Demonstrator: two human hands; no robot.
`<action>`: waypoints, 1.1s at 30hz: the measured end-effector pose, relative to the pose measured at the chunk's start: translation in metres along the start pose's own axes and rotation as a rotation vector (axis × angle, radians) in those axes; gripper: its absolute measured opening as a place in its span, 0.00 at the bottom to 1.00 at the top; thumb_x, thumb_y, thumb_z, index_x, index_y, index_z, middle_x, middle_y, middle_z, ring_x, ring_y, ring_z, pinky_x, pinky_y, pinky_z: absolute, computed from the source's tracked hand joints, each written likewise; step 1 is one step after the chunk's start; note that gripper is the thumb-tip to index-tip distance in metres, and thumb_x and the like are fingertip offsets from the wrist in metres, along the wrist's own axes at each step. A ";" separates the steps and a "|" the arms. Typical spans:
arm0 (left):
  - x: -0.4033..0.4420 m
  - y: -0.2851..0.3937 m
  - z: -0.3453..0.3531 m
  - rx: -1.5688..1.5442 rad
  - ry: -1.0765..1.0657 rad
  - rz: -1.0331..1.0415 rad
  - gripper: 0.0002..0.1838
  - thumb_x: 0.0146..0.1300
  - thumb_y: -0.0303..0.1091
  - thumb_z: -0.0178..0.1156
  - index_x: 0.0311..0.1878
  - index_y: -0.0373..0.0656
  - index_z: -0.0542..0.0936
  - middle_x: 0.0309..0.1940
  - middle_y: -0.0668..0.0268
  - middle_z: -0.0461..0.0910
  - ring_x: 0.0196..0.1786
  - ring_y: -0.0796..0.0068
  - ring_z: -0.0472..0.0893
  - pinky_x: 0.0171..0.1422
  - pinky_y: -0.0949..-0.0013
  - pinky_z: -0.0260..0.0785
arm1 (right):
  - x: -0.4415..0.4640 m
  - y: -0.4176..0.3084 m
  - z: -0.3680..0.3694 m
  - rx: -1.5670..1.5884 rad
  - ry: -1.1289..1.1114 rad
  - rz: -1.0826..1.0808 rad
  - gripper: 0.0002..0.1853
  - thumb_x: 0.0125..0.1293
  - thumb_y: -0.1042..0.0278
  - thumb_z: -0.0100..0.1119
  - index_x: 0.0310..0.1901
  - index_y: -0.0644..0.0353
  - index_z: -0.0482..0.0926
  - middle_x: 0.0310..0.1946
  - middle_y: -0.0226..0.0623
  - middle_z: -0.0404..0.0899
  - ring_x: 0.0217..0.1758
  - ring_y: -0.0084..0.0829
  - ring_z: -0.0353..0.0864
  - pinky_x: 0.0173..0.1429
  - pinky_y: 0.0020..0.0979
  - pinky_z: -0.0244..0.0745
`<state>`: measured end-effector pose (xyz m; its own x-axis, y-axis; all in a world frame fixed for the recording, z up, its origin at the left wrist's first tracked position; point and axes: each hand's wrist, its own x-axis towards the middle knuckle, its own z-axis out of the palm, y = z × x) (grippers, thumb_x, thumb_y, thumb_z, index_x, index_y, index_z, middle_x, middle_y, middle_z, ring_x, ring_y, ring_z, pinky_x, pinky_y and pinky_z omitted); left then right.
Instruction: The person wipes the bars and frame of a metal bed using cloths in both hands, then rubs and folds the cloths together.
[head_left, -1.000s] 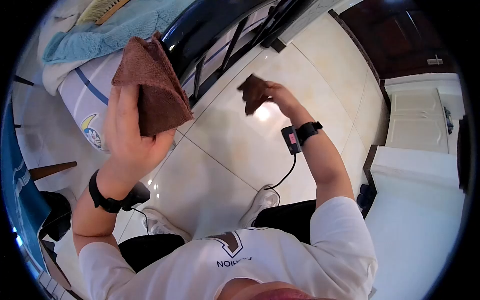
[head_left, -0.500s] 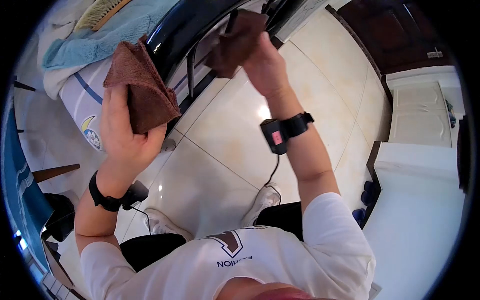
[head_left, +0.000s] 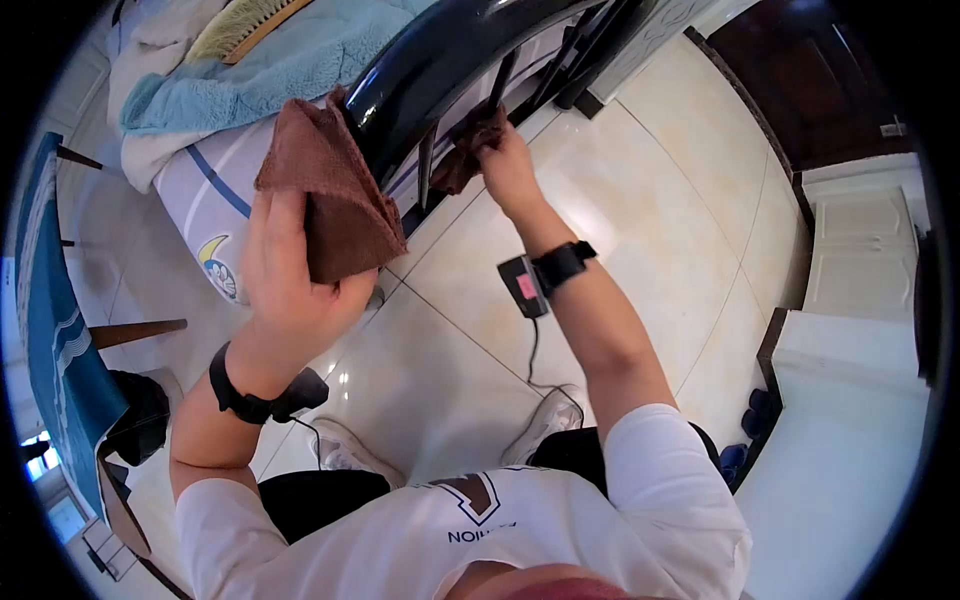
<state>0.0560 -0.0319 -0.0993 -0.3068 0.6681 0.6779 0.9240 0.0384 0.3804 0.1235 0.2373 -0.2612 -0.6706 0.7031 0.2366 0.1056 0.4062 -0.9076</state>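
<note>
Wipe-down looks partway, finished spots unclear: my left hand (head_left: 300, 290) grips a folded brown cloth (head_left: 345, 215) beside the black bed frame (head_left: 400, 80), right hand (head_left: 514, 180) pinching another brown cloth (head_left: 466, 160) near its bars (head_left: 426, 165).

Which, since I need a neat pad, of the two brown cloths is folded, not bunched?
The folded brown cloth in the left hand: its layers are stacked; the right hand grips a bunched cloth.

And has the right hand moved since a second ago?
Yes. The right hand has moved left, from over the floor to the black frame, its brown cloth now by the bars.
</note>
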 end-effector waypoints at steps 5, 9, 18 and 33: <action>-0.007 -0.006 0.010 -0.039 0.013 -0.012 0.40 0.61 0.22 0.65 0.73 0.30 0.55 0.67 0.46 0.67 0.67 0.56 0.73 0.71 0.60 0.63 | 0.013 -0.098 -0.022 0.274 0.103 -0.214 0.13 0.67 0.74 0.51 0.53 0.63 0.74 0.44 0.50 0.81 0.48 0.51 0.80 0.54 0.41 0.73; -0.003 -0.003 0.006 -0.087 0.016 -0.044 0.40 0.61 0.22 0.65 0.73 0.30 0.55 0.68 0.45 0.66 0.66 0.56 0.74 0.70 0.60 0.65 | 0.022 -0.068 -0.002 -0.045 0.335 -0.590 0.12 0.73 0.71 0.53 0.55 0.64 0.71 0.43 0.41 0.81 0.43 0.38 0.81 0.49 0.34 0.75; 0.002 0.001 0.001 -0.059 0.027 0.000 0.40 0.59 0.24 0.67 0.71 0.29 0.58 0.67 0.44 0.67 0.68 0.53 0.72 0.71 0.60 0.62 | -0.008 -0.023 -0.024 -0.143 0.080 -0.146 0.13 0.63 0.76 0.51 0.49 0.65 0.75 0.39 0.48 0.78 0.46 0.52 0.79 0.50 0.42 0.74; -0.006 -0.005 0.005 0.018 0.030 0.060 0.40 0.58 0.22 0.63 0.72 0.31 0.55 0.68 0.43 0.65 0.68 0.52 0.71 0.72 0.58 0.61 | -0.067 -0.056 0.050 0.285 0.039 -0.274 0.14 0.62 0.77 0.49 0.50 0.65 0.73 0.40 0.51 0.79 0.45 0.53 0.78 0.50 0.44 0.73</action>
<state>0.0543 -0.0322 -0.1089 -0.2566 0.6474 0.7177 0.9449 0.0120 0.3271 0.1258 0.1383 -0.2439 -0.6167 0.6150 0.4914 -0.2852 0.4074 -0.8676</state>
